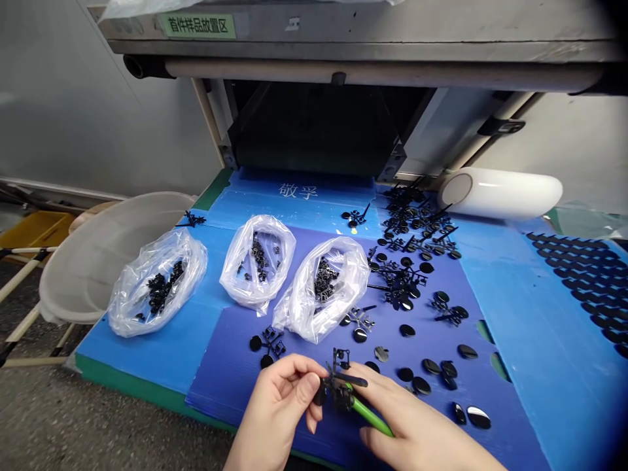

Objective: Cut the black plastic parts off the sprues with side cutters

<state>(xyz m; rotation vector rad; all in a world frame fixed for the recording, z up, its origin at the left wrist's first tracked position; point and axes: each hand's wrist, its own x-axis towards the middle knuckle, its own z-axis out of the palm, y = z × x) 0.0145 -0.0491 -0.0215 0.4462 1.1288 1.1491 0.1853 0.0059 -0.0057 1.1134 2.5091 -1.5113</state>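
My left hand (279, 405) pinches a black moulded plastic sprue (340, 373) with small parts and round discs on it, held just above the blue sheet's (520, 340) near edge. My right hand (417, 428) grips a green-handled cutter (367, 413) whose dark tip sits against the sprue. Loose black oval discs (432, 366) lie on the blue sheet just right of my hands. A pile of uncut black sprues (412, 242) lies farther back, right of centre.
Three clear plastic bags (258, 261) holding small black parts lie in a row at the left. A white basin (98, 255) hangs off the left edge. A white roll (500, 193) lies at the back right, under a grey machine chute (314, 124). Rows of black ovals (589, 281) sit far right.
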